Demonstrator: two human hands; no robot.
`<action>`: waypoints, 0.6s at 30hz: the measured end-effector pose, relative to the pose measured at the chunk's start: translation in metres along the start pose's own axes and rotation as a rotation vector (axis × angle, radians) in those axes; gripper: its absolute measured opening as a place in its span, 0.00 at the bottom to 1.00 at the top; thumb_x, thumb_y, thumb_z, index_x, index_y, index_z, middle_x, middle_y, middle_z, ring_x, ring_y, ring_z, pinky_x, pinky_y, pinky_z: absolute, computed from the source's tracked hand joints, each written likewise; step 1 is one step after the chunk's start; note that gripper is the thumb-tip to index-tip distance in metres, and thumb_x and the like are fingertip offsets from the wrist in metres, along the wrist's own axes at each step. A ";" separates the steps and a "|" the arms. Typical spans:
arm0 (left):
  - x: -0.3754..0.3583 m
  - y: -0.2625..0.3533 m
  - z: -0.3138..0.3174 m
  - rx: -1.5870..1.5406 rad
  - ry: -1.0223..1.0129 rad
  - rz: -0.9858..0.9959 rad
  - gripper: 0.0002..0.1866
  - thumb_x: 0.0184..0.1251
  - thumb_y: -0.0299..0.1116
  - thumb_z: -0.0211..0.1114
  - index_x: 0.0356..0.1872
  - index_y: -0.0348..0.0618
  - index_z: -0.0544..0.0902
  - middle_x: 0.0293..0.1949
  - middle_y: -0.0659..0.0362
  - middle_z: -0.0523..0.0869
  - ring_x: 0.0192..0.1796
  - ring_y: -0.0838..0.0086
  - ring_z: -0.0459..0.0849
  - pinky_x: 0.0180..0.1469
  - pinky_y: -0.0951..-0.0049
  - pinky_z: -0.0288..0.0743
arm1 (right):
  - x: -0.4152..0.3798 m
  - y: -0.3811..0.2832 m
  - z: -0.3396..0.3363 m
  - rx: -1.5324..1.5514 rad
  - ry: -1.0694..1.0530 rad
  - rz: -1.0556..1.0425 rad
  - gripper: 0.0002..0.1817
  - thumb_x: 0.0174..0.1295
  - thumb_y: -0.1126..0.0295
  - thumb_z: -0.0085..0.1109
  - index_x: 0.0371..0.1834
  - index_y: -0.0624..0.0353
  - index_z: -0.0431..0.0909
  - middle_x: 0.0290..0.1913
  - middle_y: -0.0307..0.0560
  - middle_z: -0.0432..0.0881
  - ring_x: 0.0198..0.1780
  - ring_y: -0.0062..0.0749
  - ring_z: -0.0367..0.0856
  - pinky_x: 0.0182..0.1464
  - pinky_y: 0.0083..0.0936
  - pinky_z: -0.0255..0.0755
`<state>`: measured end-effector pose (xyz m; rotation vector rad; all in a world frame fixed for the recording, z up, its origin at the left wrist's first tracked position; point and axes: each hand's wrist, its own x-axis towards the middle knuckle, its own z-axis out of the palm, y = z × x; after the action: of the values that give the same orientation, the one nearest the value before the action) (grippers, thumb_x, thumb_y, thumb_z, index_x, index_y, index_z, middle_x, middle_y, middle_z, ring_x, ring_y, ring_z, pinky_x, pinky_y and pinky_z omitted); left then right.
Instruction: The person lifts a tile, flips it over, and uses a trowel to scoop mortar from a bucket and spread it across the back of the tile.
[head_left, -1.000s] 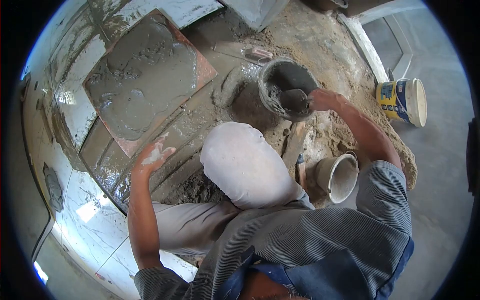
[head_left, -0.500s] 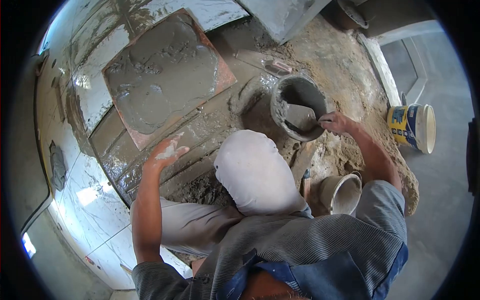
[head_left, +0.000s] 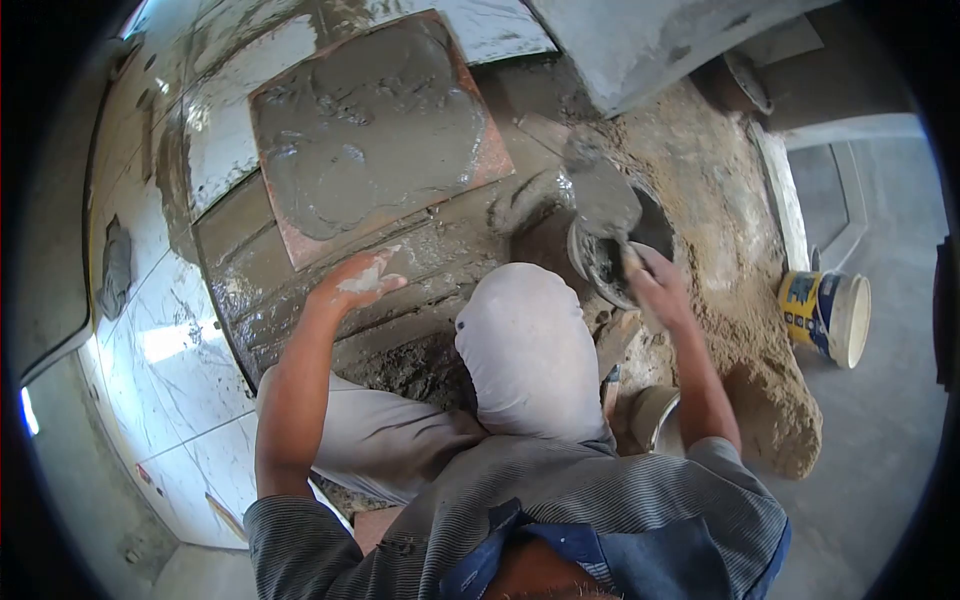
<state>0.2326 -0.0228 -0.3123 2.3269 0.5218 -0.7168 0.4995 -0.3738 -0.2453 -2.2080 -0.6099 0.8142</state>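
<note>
My right hand is wrapped round the handle of a trowel, whose blade carries wet grey mortar above a dark bucket. My left hand, smeared with mortar, has its fingers apart and holds nothing. It hovers near the lower edge of a reddish square tile, whose top is largely coated with wet mortar. Grooved wet mortar covers the floor below the tile.
White marbled tiles lie on the left, with a grey cloth on them. A small bucket stands by my right forearm. Sandy mix is heaped at the right, beside a yellow and blue bucket. A hammer-like handle is near my knee.
My right hand has lifted the trowel out of the dark bucket with mortar on its blade and moved slightly left. The view has shifted, and my left hand remains beside the tile.
</note>
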 end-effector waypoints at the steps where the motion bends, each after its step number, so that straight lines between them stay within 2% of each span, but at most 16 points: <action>1: -0.002 0.001 -0.001 -0.007 0.012 -0.009 0.36 0.59 0.55 0.58 0.63 0.41 0.66 0.61 0.46 0.70 0.62 0.56 0.69 0.64 0.66 0.61 | 0.006 -0.015 0.020 0.082 0.039 0.070 0.22 0.56 0.67 0.53 0.54 0.61 0.72 0.34 0.47 0.79 0.34 0.26 0.75 0.37 0.25 0.71; 3: -0.011 0.005 -0.006 -0.019 0.044 -0.034 0.36 0.59 0.55 0.58 0.62 0.41 0.66 0.60 0.46 0.70 0.62 0.55 0.69 0.64 0.65 0.61 | 0.033 -0.016 0.060 -0.017 0.109 -0.109 0.23 0.55 0.65 0.55 0.54 0.62 0.71 0.38 0.53 0.80 0.38 0.35 0.79 0.41 0.32 0.72; 5: -0.025 0.016 -0.016 -0.055 0.053 -0.055 0.36 0.59 0.55 0.58 0.62 0.41 0.66 0.60 0.46 0.71 0.61 0.55 0.69 0.64 0.64 0.62 | 0.064 -0.025 0.096 -0.268 0.169 -0.341 0.23 0.55 0.65 0.56 0.54 0.62 0.69 0.44 0.61 0.77 0.45 0.50 0.78 0.46 0.41 0.71; 6: -0.030 0.019 -0.018 -0.085 0.053 -0.064 0.36 0.59 0.55 0.58 0.62 0.40 0.66 0.59 0.46 0.71 0.61 0.54 0.69 0.63 0.63 0.62 | 0.082 -0.020 0.115 -0.270 0.165 -0.350 0.23 0.55 0.65 0.56 0.54 0.62 0.69 0.44 0.61 0.77 0.45 0.50 0.78 0.46 0.41 0.71; 8: -0.032 0.014 -0.014 -0.072 0.072 -0.057 0.36 0.59 0.55 0.58 0.62 0.41 0.66 0.59 0.46 0.72 0.61 0.54 0.70 0.63 0.63 0.62 | 0.106 -0.010 0.141 -0.484 0.170 -0.256 0.23 0.54 0.65 0.54 0.53 0.62 0.68 0.46 0.64 0.74 0.48 0.60 0.74 0.49 0.45 0.69; 11: -0.037 0.008 -0.016 -0.027 0.102 -0.049 0.36 0.59 0.56 0.57 0.63 0.42 0.66 0.58 0.46 0.72 0.61 0.54 0.70 0.62 0.62 0.63 | 0.109 -0.017 0.148 -0.439 0.181 -0.232 0.25 0.54 0.65 0.54 0.55 0.62 0.66 0.48 0.67 0.72 0.49 0.62 0.72 0.50 0.46 0.69; 12: -0.040 0.008 -0.015 0.009 0.104 -0.041 0.35 0.59 0.56 0.57 0.63 0.43 0.66 0.58 0.46 0.73 0.60 0.54 0.70 0.62 0.62 0.63 | 0.109 -0.019 0.149 -0.441 0.171 -0.236 0.25 0.54 0.65 0.54 0.55 0.62 0.66 0.48 0.67 0.72 0.49 0.62 0.72 0.50 0.46 0.69; 15: -0.043 0.016 -0.021 0.023 0.077 -0.062 0.36 0.59 0.57 0.57 0.63 0.44 0.66 0.57 0.46 0.73 0.60 0.54 0.70 0.61 0.61 0.64 | 0.107 -0.036 0.137 0.007 0.001 -0.075 0.21 0.56 0.62 0.53 0.50 0.64 0.71 0.33 0.60 0.77 0.30 0.50 0.80 0.37 0.37 0.75; 16: -0.041 0.015 -0.021 0.022 0.080 -0.060 0.36 0.59 0.57 0.57 0.63 0.44 0.66 0.57 0.46 0.73 0.60 0.54 0.70 0.61 0.61 0.64 | 0.111 -0.034 0.138 0.048 -0.043 -0.090 0.20 0.58 0.62 0.51 0.47 0.66 0.72 0.26 0.53 0.77 0.21 0.39 0.78 0.27 0.31 0.74; 17: -0.040 0.014 -0.018 0.032 0.091 -0.034 0.36 0.60 0.57 0.56 0.63 0.44 0.66 0.57 0.46 0.74 0.59 0.54 0.71 0.61 0.61 0.64 | 0.115 -0.033 0.141 0.046 -0.043 -0.090 0.20 0.58 0.62 0.51 0.47 0.66 0.72 0.26 0.53 0.77 0.21 0.39 0.78 0.27 0.31 0.74; 18: -0.038 0.012 -0.015 0.040 0.101 -0.008 0.36 0.60 0.57 0.56 0.63 0.43 0.65 0.56 0.45 0.74 0.59 0.54 0.71 0.61 0.61 0.65 | 0.119 -0.032 0.145 0.168 -0.129 -0.037 0.18 0.59 0.61 0.51 0.45 0.65 0.73 0.26 0.50 0.77 0.21 0.35 0.77 0.24 0.29 0.73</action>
<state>0.2147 -0.0283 -0.2740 2.4091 0.5673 -0.6208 0.4752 -0.2151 -0.3472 -1.9982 -0.6194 0.9591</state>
